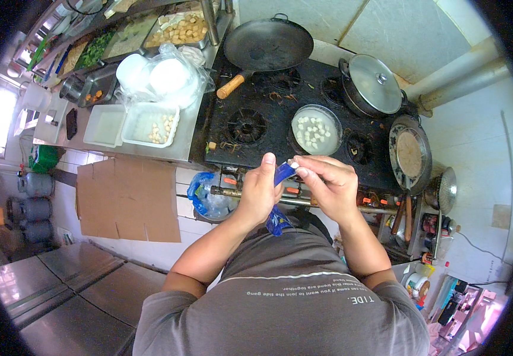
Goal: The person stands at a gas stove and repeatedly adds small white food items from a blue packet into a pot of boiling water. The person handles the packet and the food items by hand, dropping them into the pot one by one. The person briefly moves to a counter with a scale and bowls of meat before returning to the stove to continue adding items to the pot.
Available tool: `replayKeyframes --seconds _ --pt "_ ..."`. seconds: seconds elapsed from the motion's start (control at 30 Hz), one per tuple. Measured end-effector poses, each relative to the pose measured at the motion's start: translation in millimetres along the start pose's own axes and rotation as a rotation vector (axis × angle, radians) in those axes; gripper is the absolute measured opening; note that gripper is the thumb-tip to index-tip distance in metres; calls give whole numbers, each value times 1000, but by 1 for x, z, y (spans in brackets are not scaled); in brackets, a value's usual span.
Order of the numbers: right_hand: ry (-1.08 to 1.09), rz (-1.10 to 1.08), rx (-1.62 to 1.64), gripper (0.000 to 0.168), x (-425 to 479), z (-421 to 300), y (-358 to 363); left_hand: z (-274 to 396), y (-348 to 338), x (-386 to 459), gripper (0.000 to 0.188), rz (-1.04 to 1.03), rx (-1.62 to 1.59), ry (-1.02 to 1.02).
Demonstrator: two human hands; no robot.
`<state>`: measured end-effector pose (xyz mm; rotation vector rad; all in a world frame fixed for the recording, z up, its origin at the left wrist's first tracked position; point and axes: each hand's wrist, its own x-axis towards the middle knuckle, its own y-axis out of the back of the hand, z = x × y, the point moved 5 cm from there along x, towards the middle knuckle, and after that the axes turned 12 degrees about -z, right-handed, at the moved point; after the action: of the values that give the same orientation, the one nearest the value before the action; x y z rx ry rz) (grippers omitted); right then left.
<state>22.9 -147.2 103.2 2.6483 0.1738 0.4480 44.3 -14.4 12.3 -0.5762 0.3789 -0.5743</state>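
My left hand [261, 189] grips a blue plastic pouch [284, 172] that bears printing; its loose lower part hangs below my fist, in front of my shirt. At the pouch's upper end my right hand [332, 182] pinches a small white lump [295, 165] between thumb and fingertips. Whether that lump is still joined to the pouch's contents I cannot tell. Just beyond my hands a round pan [337, 141] stands on the black stove, holding cloudy liquid. Several small white pieces [313, 132] float in it.
On the black gas stove [278, 107] stand a wok [267, 46] with a wooden handle and a lidded pot [372, 84]. To the right rests a pan with a strainer [410, 153]. White plastic tubs [149, 124] sit on the left counter. Cardboard [127, 200] lies below it.
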Motion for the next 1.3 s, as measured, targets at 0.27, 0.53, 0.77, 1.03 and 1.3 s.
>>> replayKeyframes --seconds 0.27,0.53,0.77,1.03,1.3 --pt "-123 -9 76 18 -4 5 -2 1 0 -2 53 28 8 -31" --pt "-141 39 214 19 -8 17 -4 5 -3 -2 52 55 20 -34" --pt "-220 24 373 19 -9 35 -8 -4 1 2 51 148 44 77" --pt "-443 -71 622 25 -21 96 -16 -28 15 8 51 179 -65 385" --pt "-811 -70 1003 28 -23 135 8 -62 66 18 53 274 -135 432"
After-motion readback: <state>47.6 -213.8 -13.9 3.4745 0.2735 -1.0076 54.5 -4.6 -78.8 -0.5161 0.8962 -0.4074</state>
